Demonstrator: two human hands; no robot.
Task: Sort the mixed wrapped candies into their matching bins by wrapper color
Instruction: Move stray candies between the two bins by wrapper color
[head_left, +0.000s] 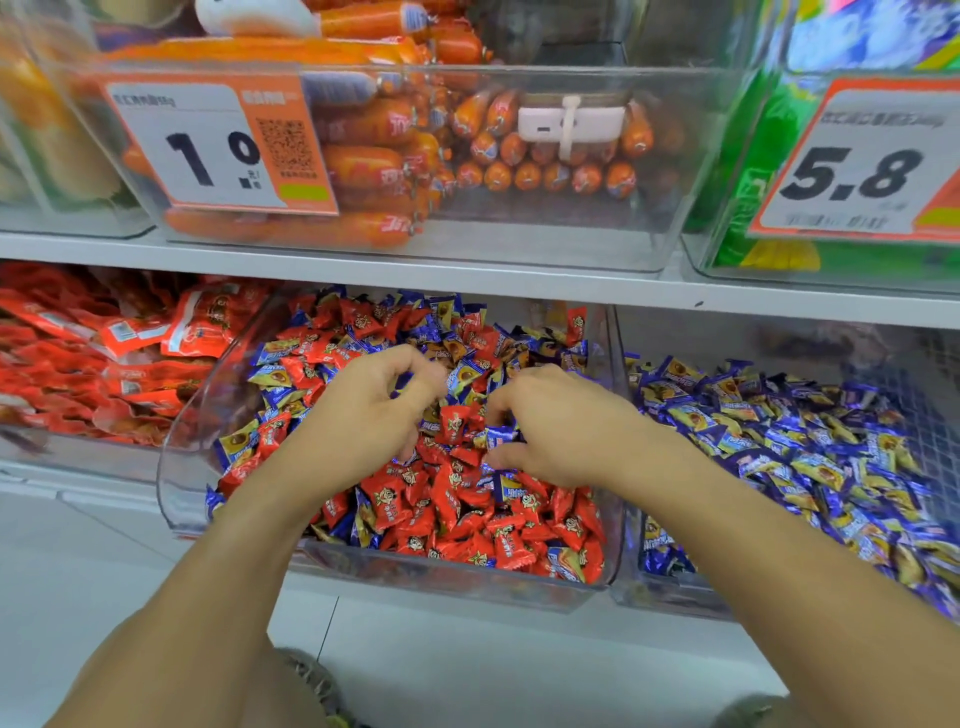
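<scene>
Two hands are down in the middle clear bin, where red candies and blue candies lie all mixed up. The right hand has its fingers curled round one blue candy, pinching it at the fingertips. This candy sits up on its end between thumb and fingers, a bit tilted. The left hand is curled too, with something dark blue peeking between its fingers, but I cannot tell what it holds.

The bin of all blue candies stands just beside the mixed bin, to the right. So the right hand is the nearer one, and I think it only needs to lift and go right over the wall between them.

I count two hands and three bins on this shelf. The left bin holds red packets. The candies are too many to count. The mixed bin holds lots of blue ones yet, so the sorting looks far from done.
</scene>
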